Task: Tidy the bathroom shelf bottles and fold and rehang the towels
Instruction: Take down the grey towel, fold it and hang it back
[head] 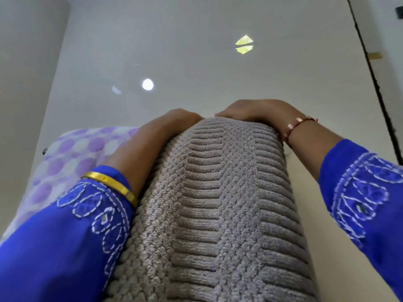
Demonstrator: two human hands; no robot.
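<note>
Glossy wall, ribbed grey towel

1 view only, from the camera on my head. It sits very close above and behind the grey ribbed towel, which fills the lower centre of the frame and runs away from me toward the wall. The lens faces forward along the towel, with glossy pale wall filling the upper half. My left hand and right hand sit at the towel's far end, near mid-frame. Both blue sleeves enter from the bottom corners. Wide-angle bending shows at the edges. A purple-spotted towel lies at left.
</note>
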